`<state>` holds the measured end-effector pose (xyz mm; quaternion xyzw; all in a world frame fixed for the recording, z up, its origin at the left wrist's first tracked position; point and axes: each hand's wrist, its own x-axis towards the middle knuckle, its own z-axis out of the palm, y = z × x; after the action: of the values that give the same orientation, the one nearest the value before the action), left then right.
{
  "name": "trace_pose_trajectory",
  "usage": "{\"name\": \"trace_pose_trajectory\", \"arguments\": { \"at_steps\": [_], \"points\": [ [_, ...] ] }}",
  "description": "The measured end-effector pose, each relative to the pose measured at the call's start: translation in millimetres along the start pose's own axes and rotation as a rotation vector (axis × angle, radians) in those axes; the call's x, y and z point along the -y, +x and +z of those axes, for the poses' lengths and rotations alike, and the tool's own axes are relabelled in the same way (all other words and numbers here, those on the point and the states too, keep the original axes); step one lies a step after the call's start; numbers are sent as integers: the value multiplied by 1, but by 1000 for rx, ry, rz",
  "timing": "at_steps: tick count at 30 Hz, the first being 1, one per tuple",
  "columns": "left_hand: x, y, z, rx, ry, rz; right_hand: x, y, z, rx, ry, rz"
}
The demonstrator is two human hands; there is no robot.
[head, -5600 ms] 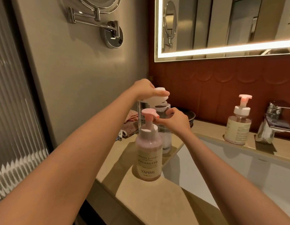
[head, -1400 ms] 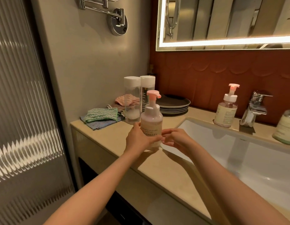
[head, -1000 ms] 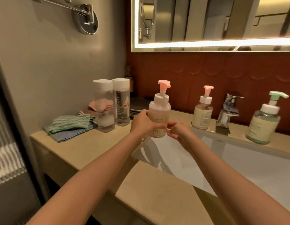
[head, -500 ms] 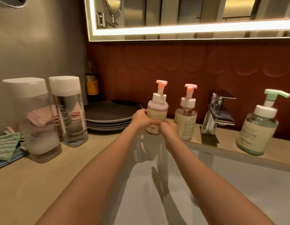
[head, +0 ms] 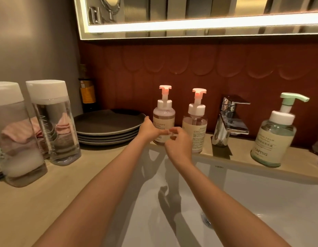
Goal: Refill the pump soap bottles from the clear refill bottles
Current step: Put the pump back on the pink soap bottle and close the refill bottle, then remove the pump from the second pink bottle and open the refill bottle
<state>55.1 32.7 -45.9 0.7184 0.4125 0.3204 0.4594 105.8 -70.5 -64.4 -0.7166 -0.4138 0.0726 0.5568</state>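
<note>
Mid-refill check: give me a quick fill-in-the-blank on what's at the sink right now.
The left hand grips the pump bottle nearest the stacked ____. The far-right pump bottle, beyond the tap, has a ____ pump head. The clear refill bottles wear ____ caps. Missing: plates; green; white.

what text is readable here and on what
"YAPING": green pump bottle
"FOAM": same bottle
"HEGII": sink rim
"CLOUDS": left pink pump bottle, rest hidden behind the left hand
Too blurred to read: right pink pump bottle print, clear refill bottle lettering
</note>
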Motion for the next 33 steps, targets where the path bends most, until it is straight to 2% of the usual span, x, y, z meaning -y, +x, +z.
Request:
{"name": "trace_pose_trajectory", "arguments": {
  "at_steps": [3, 5, 7, 10, 13, 16, 20, 26, 33],
  "points": [
    [-11, -15, 1, -146, 69, 65, -3, -4, -13, -219, -151, -226],
    [-18, -25, 2, -290, 87, 181, -6, -2, -24, -368, -177, -236],
    [-23, -34, 3, -411, 102, 369, -8, 2, -33, -445, -195, -171],
    [-33, -42, 8, -350, 97, 544, -12, 8, -39, -383, -232, -22],
    [-40, -45, 19, -212, -27, 463, -11, 19, -43, -286, -152, 98],
    [-41, -47, 29, -66, -43, 341, -14, 33, -47, -204, -74, 214],
    [-38, -56, 31, 55, -45, 259, -13, 32, -50, -197, -60, 239],
    [-40, -91, 14, -44, -66, 255, 9, -7, -54, -183, 29, 179],
    [-39, -149, -46, -250, -57, 286, 66, -76, -18, 99, 132, 72]
  ]
}}
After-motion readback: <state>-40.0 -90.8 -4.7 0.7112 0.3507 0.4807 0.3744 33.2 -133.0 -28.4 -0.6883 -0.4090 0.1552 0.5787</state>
